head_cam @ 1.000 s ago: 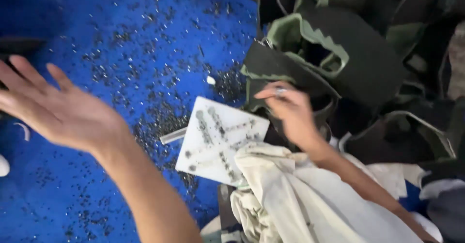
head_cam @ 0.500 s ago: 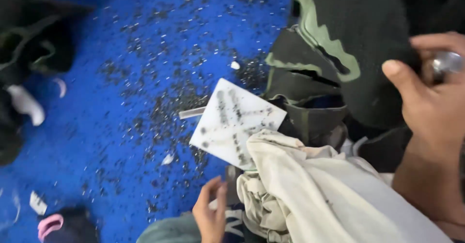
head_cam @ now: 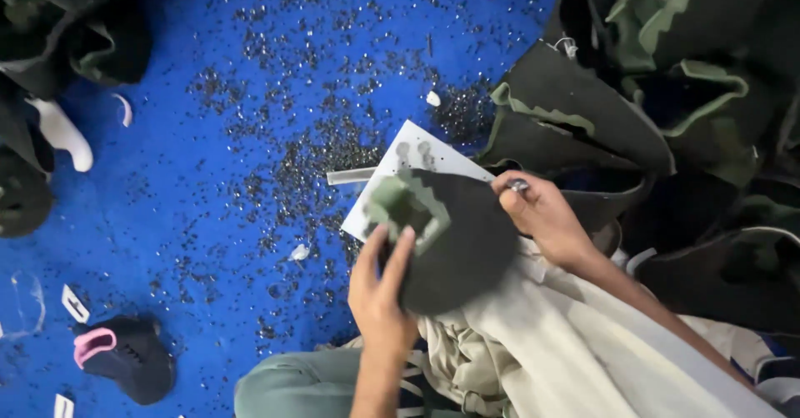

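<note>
Head view: both hands hold one dark shoe-upper piece above a blue floor.
Left hand [head_cam: 379, 289] closes its grip on the dark shoe-upper piece [head_cam: 458, 243] from below; right hand [head_cam: 542, 218] pinches its upper right edge. Under it lie a white card [head_cam: 400, 164] and cream cloth [head_cam: 533, 351], with piled dark uppers [head_cam: 633, 93] just beside.

A blue floor [head_cam: 208, 68] fills the left and centre of the frame, strewn with small dark specks [head_cam: 317, 160]. Dark green-edged fabric pieces [head_cam: 633, 93] pile at upper right, and a black shoe with pink lining [head_cam: 125, 355], possibly a slipper, lies at lower left. A cream cloth [head_cam: 567, 360] spreads at lower right.
</note>
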